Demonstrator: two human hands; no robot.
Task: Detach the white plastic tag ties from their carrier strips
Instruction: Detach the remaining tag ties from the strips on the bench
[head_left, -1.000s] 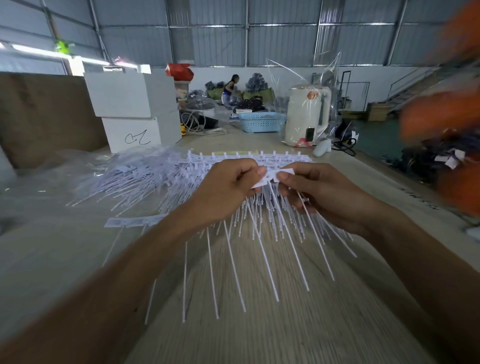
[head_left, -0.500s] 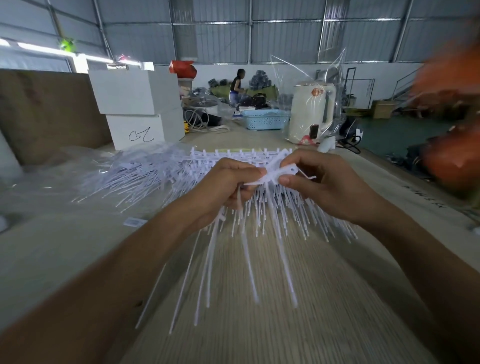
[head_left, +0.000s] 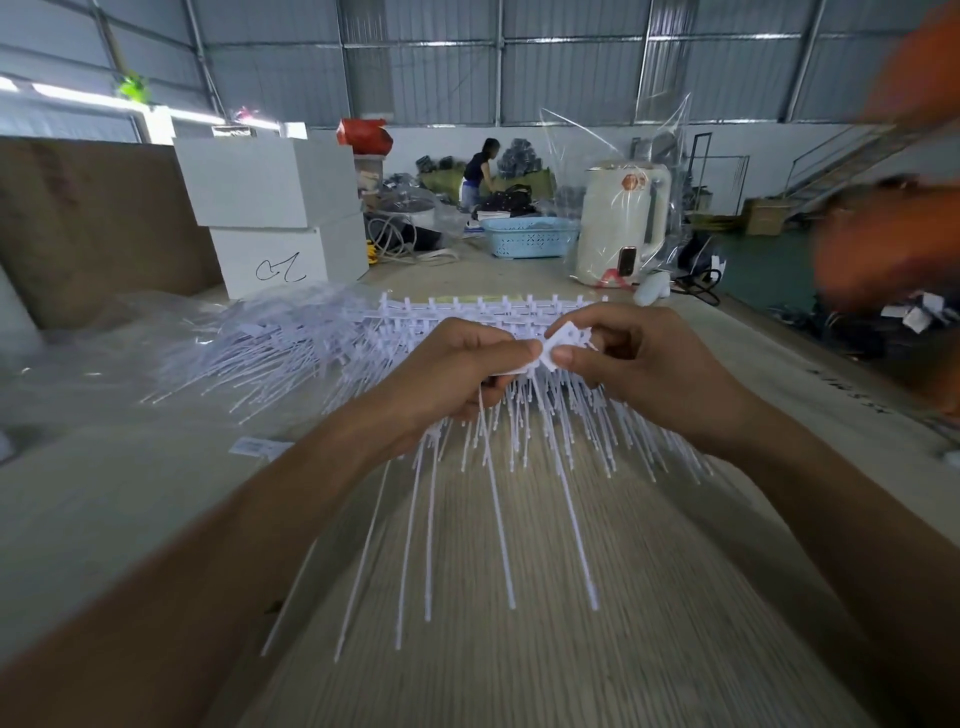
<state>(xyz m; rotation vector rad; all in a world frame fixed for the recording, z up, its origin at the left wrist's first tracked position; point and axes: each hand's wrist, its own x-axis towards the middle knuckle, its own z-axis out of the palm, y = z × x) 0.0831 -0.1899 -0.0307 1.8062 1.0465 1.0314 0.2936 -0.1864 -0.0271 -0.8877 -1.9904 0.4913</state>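
**Tag head twisted up off the strip**

The right hand (head_left: 660, 374) now pinches one tie's square head (head_left: 567, 338), tilted upward since a moment ago; the left hand (head_left: 457, 374) grips the carrier strip (head_left: 519, 370). Separation looks under way. Remaining ties (head_left: 291, 348) lie piled toward the table's (head_left: 104, 499) far edge.

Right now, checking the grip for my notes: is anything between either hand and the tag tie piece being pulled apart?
Nothing visible. The left hand and right hand both pinch the white tag tie piece directly, above the table.

The hands have closed together, thumbs meeting on the white tag head (head_left: 563, 340).
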